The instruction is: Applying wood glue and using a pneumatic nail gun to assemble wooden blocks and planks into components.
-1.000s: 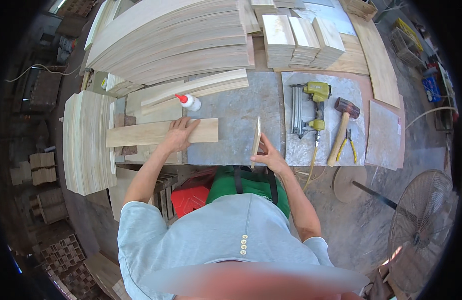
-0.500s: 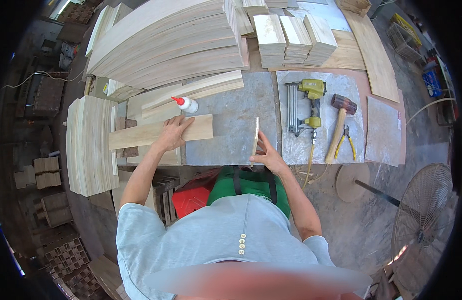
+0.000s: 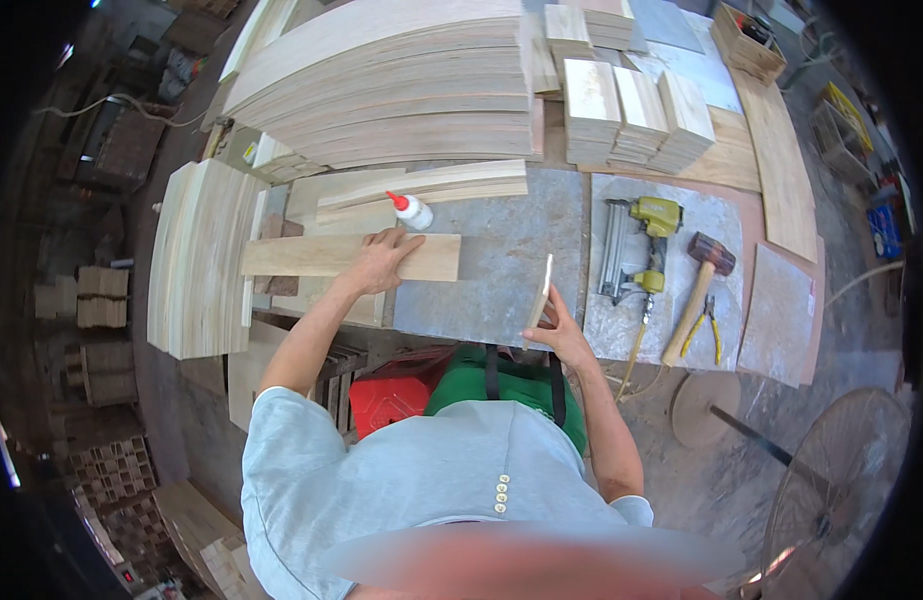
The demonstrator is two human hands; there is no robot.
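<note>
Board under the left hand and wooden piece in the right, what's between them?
In the head view, only a bare stretch of grey tabletop lies between the board and the wooden piece.

Grey floor [image 3: 702,490] around a metal-topped workbench [image 3: 462,308]

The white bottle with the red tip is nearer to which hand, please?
Left. The left hand, on a flat board, is just short of the bottle; the right hand, holding an upright board, is farther off to its right.
</note>
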